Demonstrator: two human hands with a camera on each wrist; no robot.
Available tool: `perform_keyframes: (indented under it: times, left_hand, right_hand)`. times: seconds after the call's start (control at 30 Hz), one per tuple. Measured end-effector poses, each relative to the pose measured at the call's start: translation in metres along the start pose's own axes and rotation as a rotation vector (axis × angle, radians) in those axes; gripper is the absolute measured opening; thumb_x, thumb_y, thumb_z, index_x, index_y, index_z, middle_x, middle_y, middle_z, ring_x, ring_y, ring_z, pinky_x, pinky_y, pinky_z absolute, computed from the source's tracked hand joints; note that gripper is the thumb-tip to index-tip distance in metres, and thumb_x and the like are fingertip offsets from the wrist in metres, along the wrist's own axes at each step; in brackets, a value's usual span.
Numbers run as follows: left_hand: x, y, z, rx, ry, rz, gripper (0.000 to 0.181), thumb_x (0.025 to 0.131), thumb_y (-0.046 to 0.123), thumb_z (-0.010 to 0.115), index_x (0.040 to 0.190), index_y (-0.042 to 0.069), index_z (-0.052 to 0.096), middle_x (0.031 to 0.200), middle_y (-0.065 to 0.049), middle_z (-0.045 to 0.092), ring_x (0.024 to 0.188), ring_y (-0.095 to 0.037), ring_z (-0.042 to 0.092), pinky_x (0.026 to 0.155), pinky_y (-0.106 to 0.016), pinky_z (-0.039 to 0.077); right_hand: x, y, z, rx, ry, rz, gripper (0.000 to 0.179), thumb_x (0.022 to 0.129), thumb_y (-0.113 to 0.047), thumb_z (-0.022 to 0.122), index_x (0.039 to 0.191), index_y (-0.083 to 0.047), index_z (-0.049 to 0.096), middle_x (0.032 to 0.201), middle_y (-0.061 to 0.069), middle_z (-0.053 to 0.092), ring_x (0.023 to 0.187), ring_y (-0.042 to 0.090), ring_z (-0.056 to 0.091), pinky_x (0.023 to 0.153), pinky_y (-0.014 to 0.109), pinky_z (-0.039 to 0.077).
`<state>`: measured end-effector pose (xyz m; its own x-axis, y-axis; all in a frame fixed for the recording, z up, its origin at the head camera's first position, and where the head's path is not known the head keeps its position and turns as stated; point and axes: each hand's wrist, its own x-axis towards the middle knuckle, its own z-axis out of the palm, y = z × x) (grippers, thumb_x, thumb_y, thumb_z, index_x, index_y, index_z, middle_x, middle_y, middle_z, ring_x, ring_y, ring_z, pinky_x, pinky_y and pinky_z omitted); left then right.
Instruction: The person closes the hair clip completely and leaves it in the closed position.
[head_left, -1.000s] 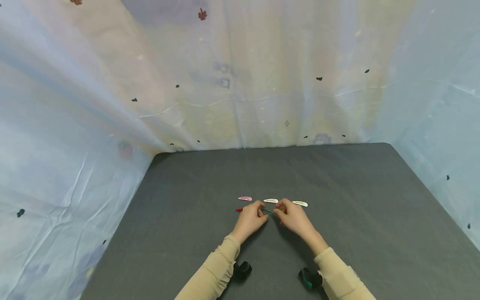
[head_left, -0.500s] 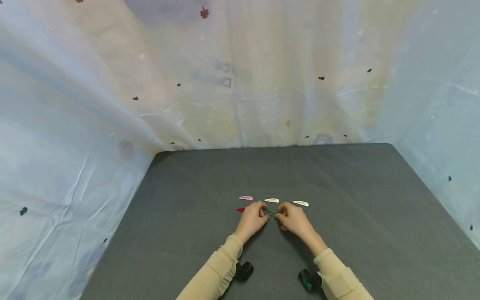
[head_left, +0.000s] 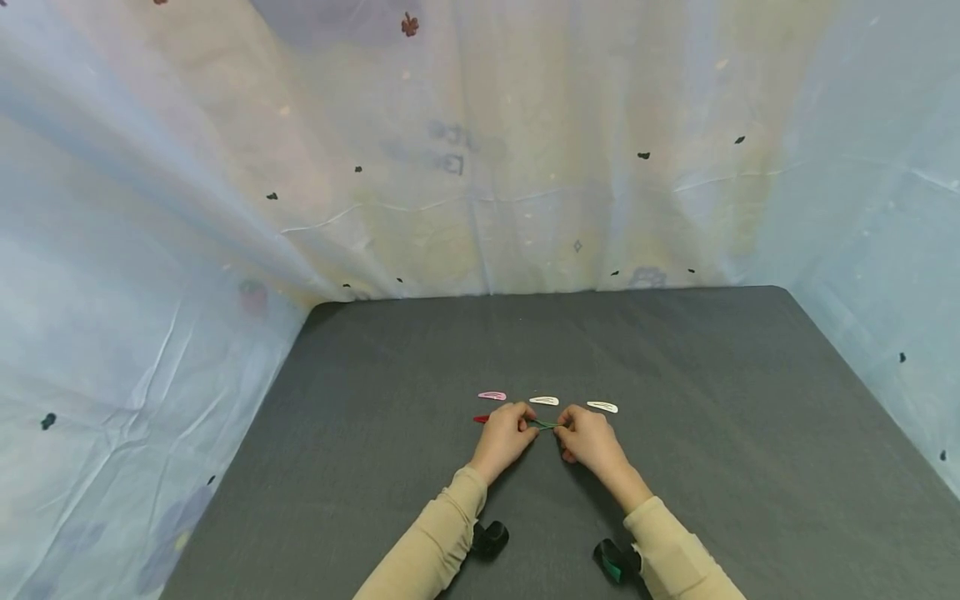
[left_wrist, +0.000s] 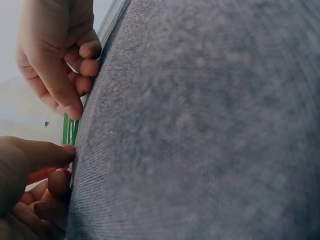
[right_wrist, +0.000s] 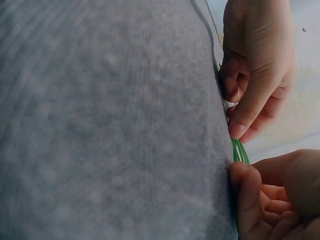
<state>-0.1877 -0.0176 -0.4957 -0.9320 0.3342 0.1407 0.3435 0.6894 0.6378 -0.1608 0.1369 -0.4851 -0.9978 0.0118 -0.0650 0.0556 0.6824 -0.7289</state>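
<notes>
A green snap hair clip (head_left: 545,425) is stretched between both hands just above the table. My left hand (head_left: 501,442) pinches its left end with thumb and forefinger. At the other end, my right hand (head_left: 594,442) pinches the clip between thumb and fingertips. The green clip (left_wrist: 70,130) shows between the fingertips in the left wrist view, and its slender bars (right_wrist: 240,152) appear in the right wrist view. A red hair clip (head_left: 481,419) lies beside the left hand, partly hidden by it.
Behind the hands lie a pink hair clip (head_left: 492,396), a pale pink one (head_left: 543,401) and a cream one (head_left: 602,407) in a row. The dark grey table (head_left: 390,375) meets a patterned curtain (head_left: 525,208) at its back and sides.
The right hand has shifted slightly right, and its forefinger has come closer to its thumb. More of the green hair clip shows between the hands. The left hand has hardly moved.
</notes>
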Motion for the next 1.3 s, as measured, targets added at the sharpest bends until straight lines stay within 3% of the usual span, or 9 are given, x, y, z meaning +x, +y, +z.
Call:
perform_keyframes:
  times: [0.33, 0.57, 0.7, 0.83, 0.93, 1.3]
  left_hand:
    - [0.0, -0.0004, -0.0002, 0.072, 0.037, 0.072, 0.008, 0.079, 0.012, 0.072, 0.08, 0.009, 0.064, 0.067, 0.001, 0.053, 0.059, -0.004, 0.042, 0.055, -0.015, 0.033]
    - [-0.0002, 0.0009, 0.0039, 0.216, 0.067, 0.145, 0.011, 0.081, 0.014, 0.07, 0.078, 0.011, 0.06, 0.076, -0.001, 0.059, 0.063, -0.011, 0.055, 0.056, -0.02, 0.041]
    - [-0.0005, 0.0008, 0.0061, 0.283, 0.073, 0.197, 0.012, 0.082, 0.012, 0.069, 0.078, 0.01, 0.057, 0.075, -0.001, 0.057, 0.061, -0.012, 0.056, 0.054, -0.021, 0.043]
    - [-0.0002, 0.0009, 0.0069, 0.334, 0.06, 0.201, 0.012, 0.083, 0.011, 0.067, 0.077, 0.01, 0.056, 0.074, -0.001, 0.056, 0.061, -0.013, 0.056, 0.053, -0.023, 0.042]
    - [-0.0008, 0.0008, 0.0072, 0.338, 0.053, 0.194, 0.012, 0.084, 0.012, 0.066, 0.078, 0.01, 0.056, 0.074, -0.001, 0.055, 0.061, -0.013, 0.056, 0.053, -0.024, 0.042]
    - [-0.0008, -0.0056, 0.0096, 0.222, 0.129, 0.164, 0.015, 0.08, 0.009, 0.07, 0.071, 0.01, 0.058, 0.071, -0.001, 0.057, 0.06, -0.012, 0.056, 0.053, -0.02, 0.041]
  right_hand:
    - [-0.0017, -0.0015, -0.0014, -0.051, 0.025, 0.002, 0.007, 0.084, -0.01, 0.064, 0.079, -0.008, 0.06, 0.048, -0.002, 0.053, 0.034, 0.005, 0.047, 0.036, 0.022, 0.039]
    - [-0.0003, -0.0016, -0.0001, -0.11, 0.052, -0.011, 0.009, 0.083, -0.012, 0.065, 0.077, -0.007, 0.06, 0.049, -0.001, 0.053, 0.036, 0.007, 0.048, 0.037, 0.021, 0.038]
    - [0.0001, -0.0023, 0.001, -0.139, 0.058, -0.003, 0.01, 0.083, -0.013, 0.065, 0.076, -0.009, 0.06, 0.049, -0.001, 0.053, 0.037, 0.007, 0.049, 0.039, 0.023, 0.038]
    - [-0.0004, -0.0025, 0.0026, -0.162, 0.067, -0.013, 0.012, 0.084, -0.014, 0.064, 0.074, -0.009, 0.059, 0.049, -0.002, 0.053, 0.037, 0.007, 0.048, 0.04, 0.024, 0.037]
    - [-0.0007, -0.0018, 0.0029, -0.161, 0.064, -0.019, 0.013, 0.084, -0.014, 0.064, 0.073, -0.01, 0.059, 0.048, -0.002, 0.053, 0.036, 0.007, 0.048, 0.039, 0.024, 0.037]
    - [-0.0026, 0.0007, -0.0005, -0.051, 0.009, -0.007, 0.017, 0.087, -0.023, 0.064, 0.076, -0.01, 0.061, 0.05, -0.001, 0.055, 0.038, 0.009, 0.05, 0.04, 0.025, 0.04]
